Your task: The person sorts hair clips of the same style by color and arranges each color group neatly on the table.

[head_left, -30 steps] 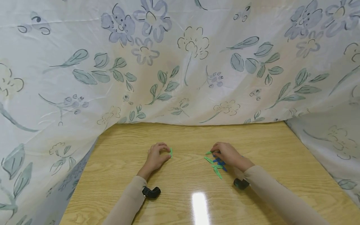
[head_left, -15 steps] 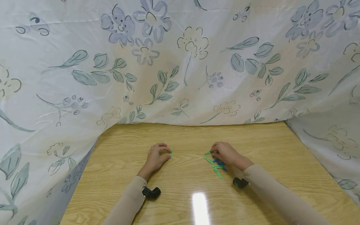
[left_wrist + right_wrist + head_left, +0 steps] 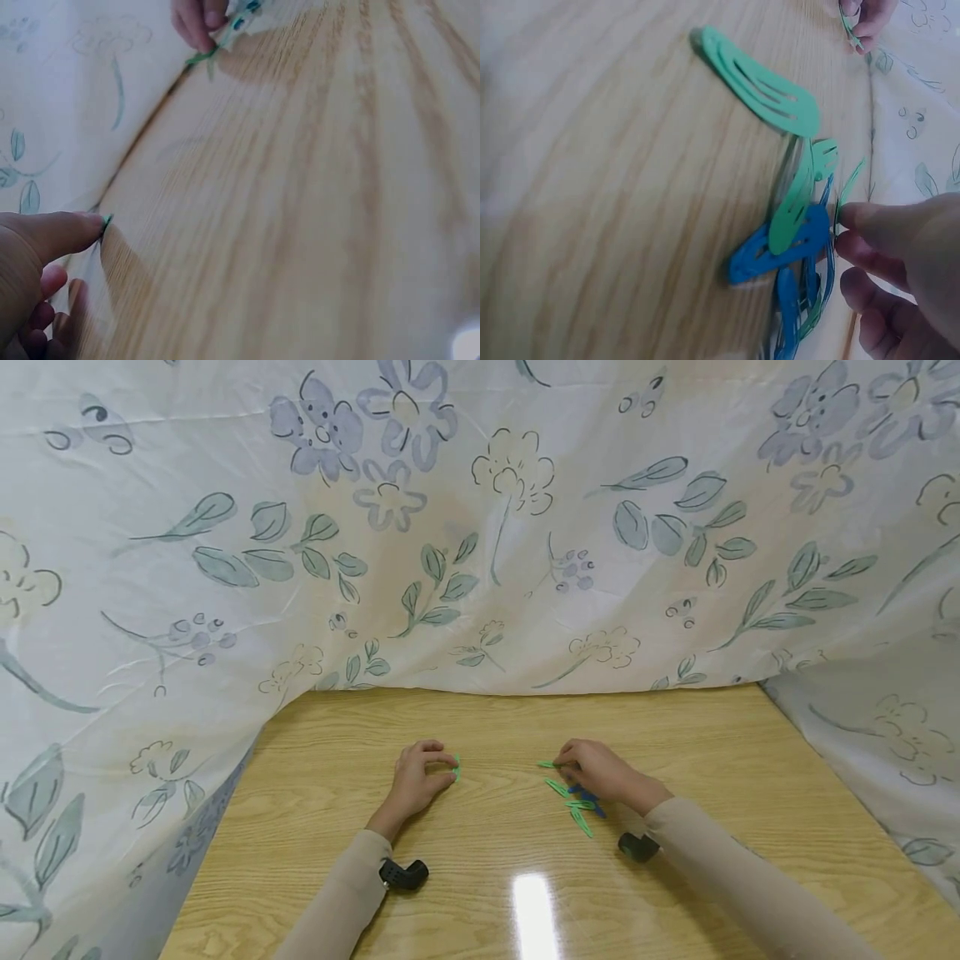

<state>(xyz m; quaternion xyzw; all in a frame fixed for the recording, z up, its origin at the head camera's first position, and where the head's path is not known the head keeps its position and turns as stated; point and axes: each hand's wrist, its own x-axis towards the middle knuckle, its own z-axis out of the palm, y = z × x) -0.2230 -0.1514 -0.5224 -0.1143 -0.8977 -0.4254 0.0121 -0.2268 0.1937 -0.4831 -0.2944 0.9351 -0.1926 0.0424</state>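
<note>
My left hand (image 3: 415,781) rests at the left middle of the table, thumb and fingers pinching a green snap hair clip (image 3: 457,768) held on edge. To the right, the thumb and fingers of my right hand (image 3: 600,770) pinch another green hair clip (image 3: 851,180), which sticks out past the fingertips. Under and beside that hand lies a loose pile. A green clip (image 3: 761,86) sits at the pile's near end, a second green clip (image 3: 793,206) overlaps a blue hair clip (image 3: 750,259), and several more blue and green ones lie close behind, partly hidden.
The wooden table (image 3: 420,910) has a bright light reflection (image 3: 534,910) near its front. A flowered cloth (image 3: 480,610) hangs along the back edge and both sides. Each sleeve carries a black wrist camera, the left one (image 3: 403,874) and the right one (image 3: 638,847).
My right hand has shifted slightly left, drawing the pinched green hair clip away from the pile. My left hand stays in place with its clip.
</note>
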